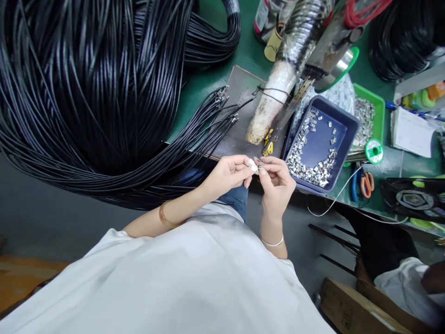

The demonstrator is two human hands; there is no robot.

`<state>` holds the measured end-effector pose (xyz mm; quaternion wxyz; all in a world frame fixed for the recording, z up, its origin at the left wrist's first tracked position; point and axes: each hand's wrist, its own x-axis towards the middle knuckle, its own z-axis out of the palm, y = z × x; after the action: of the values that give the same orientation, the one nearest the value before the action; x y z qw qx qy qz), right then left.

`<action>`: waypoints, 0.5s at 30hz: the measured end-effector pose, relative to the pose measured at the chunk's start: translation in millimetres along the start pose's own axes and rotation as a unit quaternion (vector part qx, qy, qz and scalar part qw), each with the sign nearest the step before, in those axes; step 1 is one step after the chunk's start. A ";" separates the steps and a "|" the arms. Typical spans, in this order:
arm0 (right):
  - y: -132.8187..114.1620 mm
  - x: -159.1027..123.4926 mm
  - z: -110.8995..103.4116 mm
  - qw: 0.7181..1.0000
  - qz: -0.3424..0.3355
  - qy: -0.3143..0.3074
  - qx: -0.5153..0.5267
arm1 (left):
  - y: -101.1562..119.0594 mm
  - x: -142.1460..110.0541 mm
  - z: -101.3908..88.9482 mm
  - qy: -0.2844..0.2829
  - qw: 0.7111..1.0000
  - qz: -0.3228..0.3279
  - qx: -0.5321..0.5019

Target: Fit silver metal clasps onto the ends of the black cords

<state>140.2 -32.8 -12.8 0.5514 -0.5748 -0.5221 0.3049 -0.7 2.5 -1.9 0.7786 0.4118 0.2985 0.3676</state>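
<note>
In front of my body, both hands meet at the fingertips over the table's front edge. My left hand is closed in a pinch on a small white piece, whose kind I cannot make out. Close against it, my right hand also pinches, with something thin and dark at its fingertips, too small to name. A bundle of black cables with stripped ends lies to the left on a dark board. Right of my hands, a blue tray contains many small metal clips.
A large pile of black cable covers the left side. Beyond my hands stands a plastic-wrapped duct. Farther right are a green tray, a solder spool, orange-handled pliers and a fan. A person sits at lower right.
</note>
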 end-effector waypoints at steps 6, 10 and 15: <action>-13.8 -1.1 -8.1 0.982 -0.125 0.088 -0.113 | 0.9 10.5 1.3 0.067 0.997 0.022 0.017; -7.0 -3.8 -9.8 0.966 -0.213 0.063 -0.135 | 0.5 16.7 0.7 0.091 0.995 0.051 0.011; -0.4 -0.2 -10.1 0.983 -0.137 0.054 -0.111 | 4.2 20.0 0.0 0.109 0.992 0.062 0.024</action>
<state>149.4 -36.3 -10.4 0.5482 -0.5710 -0.5961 0.1348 9.0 20.5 -1.5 0.7072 0.4058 0.3642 0.4500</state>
